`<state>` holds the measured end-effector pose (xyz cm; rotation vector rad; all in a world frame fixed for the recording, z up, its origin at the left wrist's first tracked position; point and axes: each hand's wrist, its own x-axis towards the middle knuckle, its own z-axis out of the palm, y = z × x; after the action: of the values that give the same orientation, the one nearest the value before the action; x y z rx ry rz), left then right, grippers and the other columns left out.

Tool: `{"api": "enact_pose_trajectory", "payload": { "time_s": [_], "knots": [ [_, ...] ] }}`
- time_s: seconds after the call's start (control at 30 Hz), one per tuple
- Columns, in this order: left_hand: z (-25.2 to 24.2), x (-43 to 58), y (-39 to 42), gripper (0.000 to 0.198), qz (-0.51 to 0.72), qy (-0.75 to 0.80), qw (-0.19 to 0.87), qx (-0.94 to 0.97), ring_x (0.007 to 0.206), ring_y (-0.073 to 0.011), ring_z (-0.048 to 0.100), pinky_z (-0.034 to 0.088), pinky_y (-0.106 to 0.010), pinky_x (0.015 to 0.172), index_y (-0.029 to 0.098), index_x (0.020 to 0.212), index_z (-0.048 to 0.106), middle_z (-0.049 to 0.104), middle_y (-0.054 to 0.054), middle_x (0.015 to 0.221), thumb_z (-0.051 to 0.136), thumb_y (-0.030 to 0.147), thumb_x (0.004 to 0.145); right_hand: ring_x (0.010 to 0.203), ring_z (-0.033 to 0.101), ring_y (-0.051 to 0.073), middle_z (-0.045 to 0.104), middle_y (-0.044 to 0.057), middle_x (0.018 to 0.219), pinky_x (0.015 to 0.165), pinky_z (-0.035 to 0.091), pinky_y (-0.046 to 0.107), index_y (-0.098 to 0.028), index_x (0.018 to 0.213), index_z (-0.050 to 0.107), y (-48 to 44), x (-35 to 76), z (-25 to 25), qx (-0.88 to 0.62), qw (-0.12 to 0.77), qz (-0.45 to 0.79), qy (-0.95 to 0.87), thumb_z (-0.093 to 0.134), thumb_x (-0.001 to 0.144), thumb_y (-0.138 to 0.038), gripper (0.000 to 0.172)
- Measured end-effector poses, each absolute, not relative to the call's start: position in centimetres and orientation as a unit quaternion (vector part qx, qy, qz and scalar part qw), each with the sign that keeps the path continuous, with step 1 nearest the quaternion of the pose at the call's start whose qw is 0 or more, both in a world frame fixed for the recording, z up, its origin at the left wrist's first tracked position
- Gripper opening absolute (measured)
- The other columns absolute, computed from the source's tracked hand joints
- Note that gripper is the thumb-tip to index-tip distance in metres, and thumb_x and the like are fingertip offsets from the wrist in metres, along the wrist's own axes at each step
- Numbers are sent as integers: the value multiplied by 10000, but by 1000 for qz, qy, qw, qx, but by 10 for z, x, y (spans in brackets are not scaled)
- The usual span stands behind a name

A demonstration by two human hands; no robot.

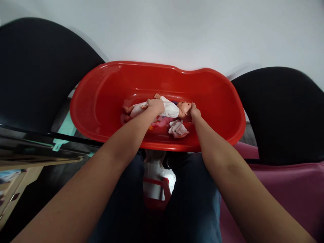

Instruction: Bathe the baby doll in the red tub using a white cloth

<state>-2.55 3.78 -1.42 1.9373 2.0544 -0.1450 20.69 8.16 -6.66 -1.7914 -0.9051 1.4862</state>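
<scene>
A glossy red moulded-plastic bathtub (pixel 101 101), long and rounded in outline, sits directly beyond the person's thighs in dark blue denim (pixel 192 202). Its long axis runs across the view, from the person's left to right.

**Object position.** A vinyl baby doll in a white garment (pixel 168 108) lies on the floor of the tub, near its centre. The doll's long axis runs roughly parallel to that of the tub. Its head points toward the person's right and its feet toward the person's left.

**Hand placement.** Both arms reach forward over the near rim, and both hands are in contact with the doll.
- The left hand (pixel 155 106) sits over the doll's midsection, nearer the feet. Its fingers are curled down and clenched on the body and garment, with the fingertips out of view.
- The right hand (pixel 195 113) sits at the head, which it is nearer. Its fingers are closed against the side of the head, with the tips partly hidden.

**Adjacent items.** A crumpled white cloth (pixel 178 129) lies just beside the doll on the side toward the person. A pink soft item (pixel 160 122) lies partly under the doll, its shape too obscured to identify. Two curved black padded forms (pixel 37 67) (pixel 278 114) flank the tub, and a mauve fabric sheet (pixel 286 192) lies at the lower right.
</scene>
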Motion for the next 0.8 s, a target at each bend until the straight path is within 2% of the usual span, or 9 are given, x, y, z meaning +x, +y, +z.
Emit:
{"api": "enact_pose_trajectory", "payload": {
  "time_s": [0.07, 0.13, 0.2, 0.33, 0.4, 0.47, 0.57, 0.63, 0.8],
  "knots": [
    [-16, -28, 42, 444, -42, 726, 156, 668, 1236, -300, 686, 604, -519, 1042, 167, 1440, 657, 655, -145, 1434, 731, 406, 1073, 1492, 565, 296, 593, 160, 1573, 1255, 473, 488, -252, 1515, 576, 78, 204, -65, -721, 324, 496, -361, 461, 1055, -626, 604],
    [-19, -31, 46, 487, -34, 732, 159, 662, 1304, -338, 655, 540, -551, 1113, 145, 1473, 652, 663, -187, 1449, 724, 402, 1066, 1610, 408, 341, 429, 185, 1709, 1345, 321, 549, -240, 1630, 475, 73, 201, -64, -736, 313, 410, -439, 539, 1026, -642, 727],
    [-21, -33, 50, 568, -28, 736, 166, 655, 1352, -377, 625, 475, -566, 1153, 113, 1519, 632, 687, -231, 1432, 720, 400, 1037, 1655, 303, 390, 320, 205, 1767, 1366, 218, 603, -219, 1691, 412, 67, 198, -64, -707, 280, 311, -571, 542, 1017, -685, 830],
    [-26, -36, 56, 773, -19, 740, 177, 649, 1357, -410, 613, 439, -572, 1152, 73, 1598, 566, 716, -261, 1394, 713, 484, 960, 1688, 195, 428, 260, 160, 1817, 1373, 91, 650, -260, 1698, 432, 59, 190, -61, -542, 186, 177, -800, 634, 939, -774, 939],
    [-27, -37, 58, 796, -18, 740, 181, 647, 1351, -409, 616, 431, -572, 1151, 73, 1600, 567, 718, -259, 1394, 704, 502, 943, 1677, 229, 431, 298, 150, 1811, 1383, 62, 632, -263, 1718, 408, 58, 185, -60, -448, 137, 140, -872, 762, 862, -744, 1044],
    [-26, -37, 59, 771, -19, 740, 184, 646, 1338, -399, 625, 434, -561, 1145, 81, 1587, 582, 718, -252, 1396, 699, 488, 943, 1640, 317, 423, 383, 169, 1771, 1385, 97, 606, -214, 1743, 366, 60, 180, -60, -387, 98, 109, -910, 821, 858, -619, 1074],
    [-24, -37, 56, 753, -21, 738, 183, 649, 1340, -394, 623, 433, -539, 1141, 88, 1584, 585, 700, -254, 1425, 707, 464, 943, 1530, 486, 402, 546, 176, 1662, 1357, 184, 603, -176, 1727, 399, 62, 175, -60, -369, 74, 84, -923, 755, 932, -450, 913],
    [-21, -37, 51, 749, -21, 732, 178, 657, 1367, -408, 603, 417, -541, 1154, 103, 1595, 578, 667, -261, 1476, 709, 446, 942, 1459, 562, 393, 612, 165, 1604, 1338, 209, 614, -194, 1688, 468, 62, 174, -61, -371, 74, 80, -922, 715, 965, -423, 797],
    [-11, -38, 25, 752, -4, 682, 103, 724, 1486, -411, 492, 317, -544, 1241, 186, 1644, 525, 510, -221, 1660, 743, 330, 939, 1406, 626, 371, 673, 147, 1542, 1328, 228, 605, -230, 1589, 585, 64, 174, -59, -388, 97, 99, -911, 701, 981, -365, 634]
  ]
}}
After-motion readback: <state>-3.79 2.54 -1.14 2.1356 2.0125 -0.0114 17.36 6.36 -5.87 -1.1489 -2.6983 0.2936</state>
